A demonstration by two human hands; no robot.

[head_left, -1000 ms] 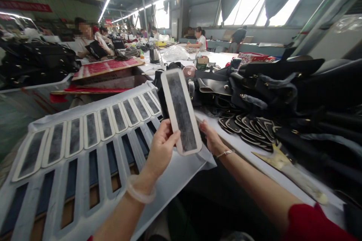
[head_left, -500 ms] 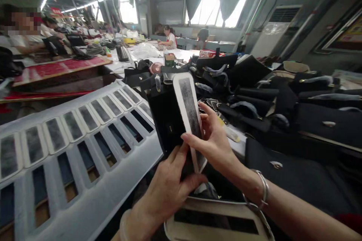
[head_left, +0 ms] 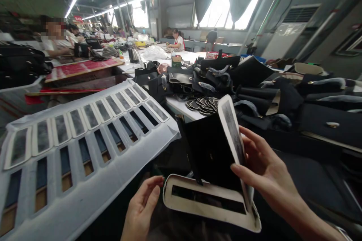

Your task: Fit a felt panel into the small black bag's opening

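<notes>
My right hand (head_left: 263,165) grips a white-edged panel (head_left: 230,128) of a black bag piece (head_left: 210,150), thumb in front and fingers behind. The panel stands nearly upright at the piece's right side. Below, a cream rounded panel with a dark slot (head_left: 203,201) lies tilted, meeting the upright one at the lower right corner. My left hand (head_left: 144,203) is beside the cream panel's left end, fingers curved and thumb apart, holding nothing. To the left, white-framed strips (head_left: 75,122) lie in a row on a pale sheet with cut-out slots (head_left: 113,196).
Black bags with wrapped handles (head_left: 254,101) are piled across the right and centre. Small dark pieces (head_left: 203,104) lie on the white table beyond the bag piece. A red-topped board (head_left: 82,68) is at the upper left, with a person (head_left: 58,45) behind it.
My left hand has let go of the bag piece and moved down and left. My right hand has moved right and down with the panel, and the cream panel now shows more fully.
</notes>
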